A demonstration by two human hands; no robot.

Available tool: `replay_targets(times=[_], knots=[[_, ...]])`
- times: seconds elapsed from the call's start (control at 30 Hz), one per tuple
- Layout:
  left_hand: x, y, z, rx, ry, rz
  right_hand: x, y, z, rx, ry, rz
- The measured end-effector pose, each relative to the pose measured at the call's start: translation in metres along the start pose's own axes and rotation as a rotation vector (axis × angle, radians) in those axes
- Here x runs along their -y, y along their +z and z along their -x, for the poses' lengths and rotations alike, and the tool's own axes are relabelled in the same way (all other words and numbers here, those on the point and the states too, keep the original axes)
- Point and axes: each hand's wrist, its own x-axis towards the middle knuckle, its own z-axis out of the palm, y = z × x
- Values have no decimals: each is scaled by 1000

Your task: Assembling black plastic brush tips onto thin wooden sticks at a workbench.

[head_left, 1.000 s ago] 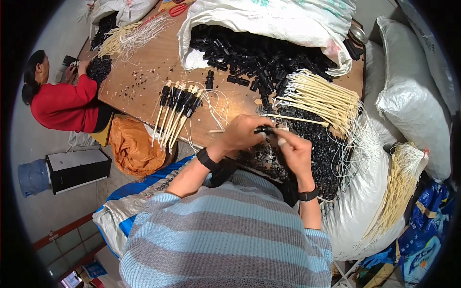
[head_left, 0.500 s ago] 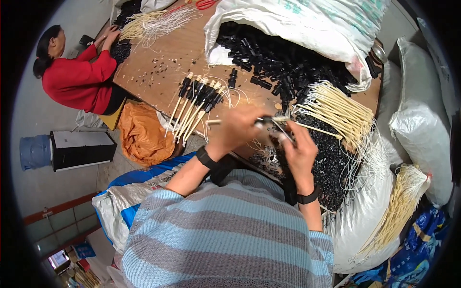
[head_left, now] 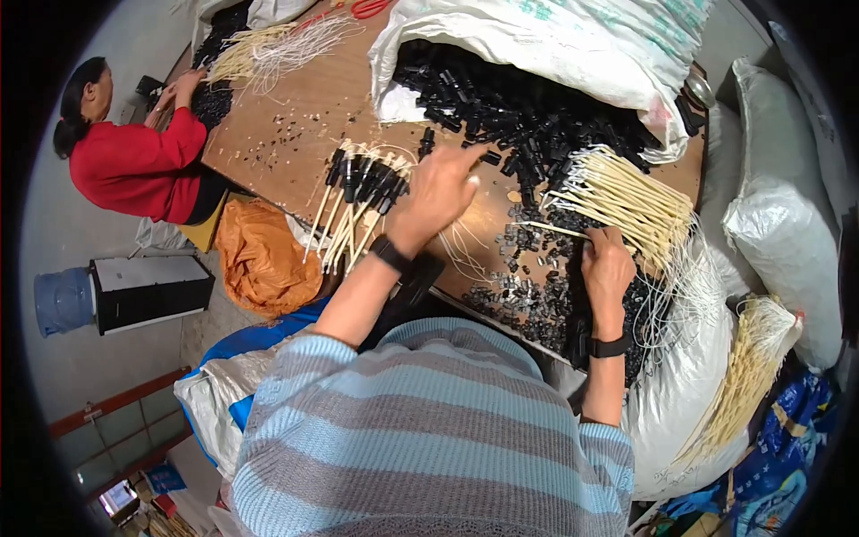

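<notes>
The right hand [head_left: 610, 268] is keeping its fingers narrow around the near end of one cream cord [head_left: 553, 230], which is lying over small black pieces [head_left: 523, 291] on the desk [head_left: 268, 157]. The left hand [head_left: 438, 192] is reaching forward, its thumb standing apart from the stretched forefinger. This fingertip is pointing at a black connector [head_left: 491, 157] just before it; whether they are touching, I cannot tell.

The cord is looking light and rather stiff, so a pinch near its end should be enough, without squeezing hard. The connector is looking like light, hard plastic, perhaps a little slippery; taking it across its middle seems the surest.

Behind the right hand, a bundle of cream cords [head_left: 626, 210] is lying close, and its loose white strings [head_left: 693, 291] are hanging where they could catch the wrist. Beside the left wrist, cords with black connectors [head_left: 358, 188] are crowding together. Farther forward, a white sack [head_left: 573, 49] is spilling a heap of similar connectors [head_left: 528, 130], which may be hindering a clean grasp.
</notes>
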Motion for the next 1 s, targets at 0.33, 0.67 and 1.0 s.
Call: replay_targets(times=[0.33, 0.67, 1.0], knots=[[24, 35, -15, 127, -241, -86, -13, -10, -3, 15, -117, 165], [8, 34, 30, 211, -294, 678, -20, -2, -9, 101, -162, 99], [-1, 32, 37, 308, -207, 671, 14, -18, 14, 137, -153, -391]])
